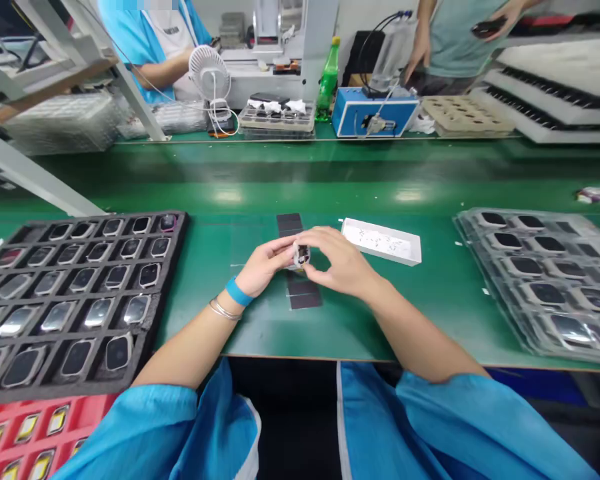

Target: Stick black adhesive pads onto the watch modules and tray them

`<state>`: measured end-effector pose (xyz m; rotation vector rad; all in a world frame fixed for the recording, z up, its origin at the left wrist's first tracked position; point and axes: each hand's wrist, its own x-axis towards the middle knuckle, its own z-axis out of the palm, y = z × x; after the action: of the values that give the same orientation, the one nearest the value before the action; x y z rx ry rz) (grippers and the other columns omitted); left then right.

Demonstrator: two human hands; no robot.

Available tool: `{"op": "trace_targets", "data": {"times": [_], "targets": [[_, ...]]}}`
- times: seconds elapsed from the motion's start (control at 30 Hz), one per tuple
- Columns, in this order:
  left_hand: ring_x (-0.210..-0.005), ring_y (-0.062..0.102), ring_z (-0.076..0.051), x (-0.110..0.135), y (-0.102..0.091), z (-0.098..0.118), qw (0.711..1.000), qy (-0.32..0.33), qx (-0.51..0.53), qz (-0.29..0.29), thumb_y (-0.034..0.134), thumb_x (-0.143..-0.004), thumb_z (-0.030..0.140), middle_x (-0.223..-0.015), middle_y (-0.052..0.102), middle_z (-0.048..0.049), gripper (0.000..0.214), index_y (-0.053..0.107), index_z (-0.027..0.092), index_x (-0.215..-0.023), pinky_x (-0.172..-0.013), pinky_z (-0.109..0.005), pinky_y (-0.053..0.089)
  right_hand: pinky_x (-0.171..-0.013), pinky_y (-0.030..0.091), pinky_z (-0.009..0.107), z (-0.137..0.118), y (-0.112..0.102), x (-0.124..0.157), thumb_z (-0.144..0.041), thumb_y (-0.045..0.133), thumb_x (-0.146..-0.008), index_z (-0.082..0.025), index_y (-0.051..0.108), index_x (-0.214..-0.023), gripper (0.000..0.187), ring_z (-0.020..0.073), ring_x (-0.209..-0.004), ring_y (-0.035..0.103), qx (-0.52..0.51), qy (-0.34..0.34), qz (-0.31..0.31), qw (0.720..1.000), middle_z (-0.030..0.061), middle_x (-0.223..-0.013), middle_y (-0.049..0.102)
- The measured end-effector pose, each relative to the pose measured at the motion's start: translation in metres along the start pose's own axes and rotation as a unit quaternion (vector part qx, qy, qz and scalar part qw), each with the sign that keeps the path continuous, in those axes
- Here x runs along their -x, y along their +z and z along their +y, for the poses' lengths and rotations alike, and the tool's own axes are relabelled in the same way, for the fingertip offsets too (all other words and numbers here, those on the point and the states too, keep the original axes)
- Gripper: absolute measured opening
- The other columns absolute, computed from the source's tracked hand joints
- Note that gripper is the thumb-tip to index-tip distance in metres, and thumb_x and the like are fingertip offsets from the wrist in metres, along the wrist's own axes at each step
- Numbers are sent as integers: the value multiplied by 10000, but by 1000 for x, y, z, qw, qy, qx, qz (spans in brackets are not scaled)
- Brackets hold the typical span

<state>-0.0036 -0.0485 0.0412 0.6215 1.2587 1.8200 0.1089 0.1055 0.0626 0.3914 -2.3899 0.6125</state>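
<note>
Between my two hands, over the middle of the green bench, is a small watch case (301, 255) with its dark inside showing. My left hand (266, 265) pinches its left side between thumb and fingers. On the other side, my right hand (337, 261) curls round it, thumb and forefinger at its edge. Beneath the hands lies a dark strip (304, 293) on the bench top. Just beyond my right hand is a white shallow box (415, 250) with tiny dark pieces in it.
A black foam tray (173, 267) of watch cases lies left, above a red tray (95, 407) of small parts. At right are stacked clear trays (500, 313) with more cases. Behind stand a fan (209, 70), a green bottle (329, 80), a blue machine (347, 113) and two people.
</note>
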Motion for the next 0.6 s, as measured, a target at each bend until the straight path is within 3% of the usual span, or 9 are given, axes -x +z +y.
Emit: {"op": "trace_targets", "data": {"times": [0.13, 0.3, 0.4, 0.5, 0.6], "targets": [[-841, 669, -158, 1, -2, 1, 997, -60, 24, -30, 877, -619, 280, -979, 730, -66, 501, 716, 170, -1080, -798, -290, 530, -929, 521, 432, 3, 14, 12, -121, 579, -820, -243, 550, -1201, 401, 229, -1093, 618, -36, -17, 38, 998, 68, -1151, 669], [-837, 669, -151, 1, -3, -2, 993, -95, 48, -41, 870, -622, 217, -958, 711, -52, 507, 678, 170, -1089, -782, -280, 536, -985, 501, 456, 3, 13, 17, -122, 577, -822, -236, 535, -1218, 414, 231, -1171, 587, -54, -7, 23, 998, 89, -1219, 645], [-816, 662, -137, 1, -3, -2, 995, -67, 56, -51, 874, -601, 187, -939, 697, -35, 521, 645, 173, -1069, -762, -256, 531, -988, 493, 469, -1, 13, 17, -145, 587, -822, -228, 554, -1157, 347, 244, -1190, 575, -67, 5, 52, 996, 108, -1261, 628], [-786, 642, -108, 0, -3, -1, 998, -9, 52, -39, 886, -550, 139, -913, 678, 2, 584, 598, 198, -1055, -733, -217, 518, -931, 509, 446, -3, 16, 17, -190, 609, -855, -225, 604, -986, 136, 232, -1084, 614, -55, 60, 113, 990, 95, -1177, 664], [-786, 632, -100, -1, -3, -1, 998, 43, 34, -31, 892, -518, 115, -876, 667, 21, 659, 552, 216, -1074, -723, -198, 514, -910, 511, 420, -5, 21, 18, -224, 620, -876, -219, 628, -896, 22, 213, -1009, 641, -64, 78, 119, 988, 77, -1085, 694]]}}
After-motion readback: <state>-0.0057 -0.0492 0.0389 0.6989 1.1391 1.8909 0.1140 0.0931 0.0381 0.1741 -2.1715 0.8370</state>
